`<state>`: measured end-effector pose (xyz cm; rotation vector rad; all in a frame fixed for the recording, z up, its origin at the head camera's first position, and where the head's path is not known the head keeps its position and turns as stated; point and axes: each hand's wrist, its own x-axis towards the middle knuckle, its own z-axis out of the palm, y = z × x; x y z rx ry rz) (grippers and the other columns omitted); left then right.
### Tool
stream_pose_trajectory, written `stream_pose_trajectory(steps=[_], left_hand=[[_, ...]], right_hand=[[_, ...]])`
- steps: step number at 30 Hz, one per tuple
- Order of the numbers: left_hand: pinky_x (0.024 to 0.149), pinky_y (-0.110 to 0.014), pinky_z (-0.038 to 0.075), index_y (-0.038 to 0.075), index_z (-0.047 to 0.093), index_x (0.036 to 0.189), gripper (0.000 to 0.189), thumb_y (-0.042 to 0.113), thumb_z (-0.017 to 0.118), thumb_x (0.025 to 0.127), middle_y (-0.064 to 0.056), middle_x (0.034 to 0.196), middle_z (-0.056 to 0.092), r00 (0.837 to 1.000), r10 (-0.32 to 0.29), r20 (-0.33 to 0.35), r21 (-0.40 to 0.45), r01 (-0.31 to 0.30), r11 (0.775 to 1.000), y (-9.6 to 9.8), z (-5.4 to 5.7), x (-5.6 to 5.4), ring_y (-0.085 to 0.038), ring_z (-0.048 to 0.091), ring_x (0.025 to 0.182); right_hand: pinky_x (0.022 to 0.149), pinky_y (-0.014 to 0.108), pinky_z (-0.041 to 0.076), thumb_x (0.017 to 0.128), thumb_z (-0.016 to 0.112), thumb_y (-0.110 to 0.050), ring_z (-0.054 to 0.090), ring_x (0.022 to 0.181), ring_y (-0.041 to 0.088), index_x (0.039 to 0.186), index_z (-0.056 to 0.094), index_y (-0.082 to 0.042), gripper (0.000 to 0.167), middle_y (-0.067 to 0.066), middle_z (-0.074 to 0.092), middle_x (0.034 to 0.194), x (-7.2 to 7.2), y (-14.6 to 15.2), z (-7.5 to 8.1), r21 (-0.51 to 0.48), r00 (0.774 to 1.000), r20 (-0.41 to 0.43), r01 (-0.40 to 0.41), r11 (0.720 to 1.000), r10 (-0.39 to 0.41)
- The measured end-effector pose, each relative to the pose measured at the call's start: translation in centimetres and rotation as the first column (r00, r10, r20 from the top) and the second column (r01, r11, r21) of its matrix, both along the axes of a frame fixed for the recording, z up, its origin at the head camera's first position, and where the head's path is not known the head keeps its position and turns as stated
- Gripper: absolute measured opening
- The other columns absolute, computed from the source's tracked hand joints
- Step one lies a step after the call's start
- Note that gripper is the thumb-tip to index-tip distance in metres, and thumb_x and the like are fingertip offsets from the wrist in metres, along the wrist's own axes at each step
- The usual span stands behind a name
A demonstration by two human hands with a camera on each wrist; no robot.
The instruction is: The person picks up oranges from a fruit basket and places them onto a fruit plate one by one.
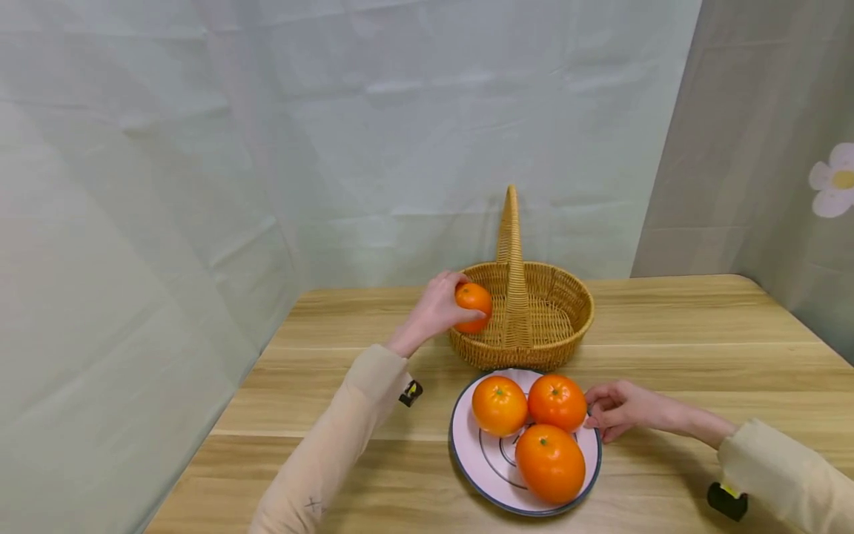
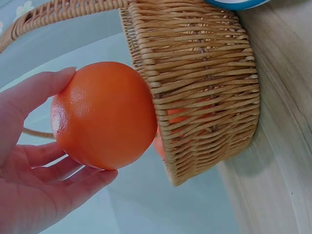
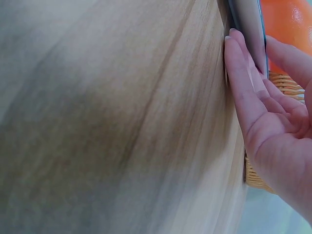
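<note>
My left hand [image 1: 442, 304] holds an orange [image 2: 105, 117] between thumb and fingers at the left rim of a wicker basket [image 1: 554, 352]. More orange colour shows just past the rim and through the weave [image 2: 204, 92] in the left wrist view, seemingly another fruit inside, mostly hidden. In front of the basket, a white plate [image 1: 477, 471] with a dark blue rim carries three oranges: one at back left [image 1: 499, 406], one at back right [image 1: 557, 402] and a larger one in front [image 1: 550, 464]. My right hand [image 1: 617, 408] grips the plate's right edge, thumb above and fingers below.
The basket's tall arched handle [image 1: 512, 252] rises over its middle. Everything stands on a wooden table [image 1: 700, 334]. Pale curtains [image 1: 427, 133] hang behind the table and at its left side.
</note>
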<state>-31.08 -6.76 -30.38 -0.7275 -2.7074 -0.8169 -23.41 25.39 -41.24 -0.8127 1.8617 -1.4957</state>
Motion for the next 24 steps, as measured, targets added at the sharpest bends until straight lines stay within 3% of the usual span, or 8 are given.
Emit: stream_pose_trajectory(steps=[9, 24], left_hand=[[0.074, -0.033, 0.043, -0.003, 0.053, 0.113, 0.056, 0.023, 0.078, 0.07, -0.013, 0.106, 0.051, 1.0, 0.011, -0.02, 0.059, -0.01, 0.998, -1.1, 0.7, 0.9, -0.025, 0.049, 0.092], [0.072, -0.032, 0.043, 0.0, 0.056, 0.11, 0.054, 0.025, 0.079, 0.069, -0.009, 0.103, 0.054, 0.994, -0.047, -0.095, 0.104, 0.057, 0.993, -2.5, 2.0, 3.3, -0.023, 0.048, 0.089]], right_hand=[[0.066, 0.038, 0.05, 0.09, 0.054, -0.002, 0.06, 0.074, 0.02, 0.107, 0.047, 0.015, 0.025, 0.02, 0.06, 0.091, 0.0, 0.1, 0.1, 0.003, 1.0, -0.004, -0.005, 1.0, 0.005], [0.066, 0.039, 0.05, 0.09, 0.052, -0.001, 0.06, 0.076, 0.02, 0.107, 0.043, 0.018, 0.027, 0.018, 0.06, 0.092, -0.1, 0.2, 0.0, -0.018, 1.0, 0.017, -0.011, 1.0, 0.012]])
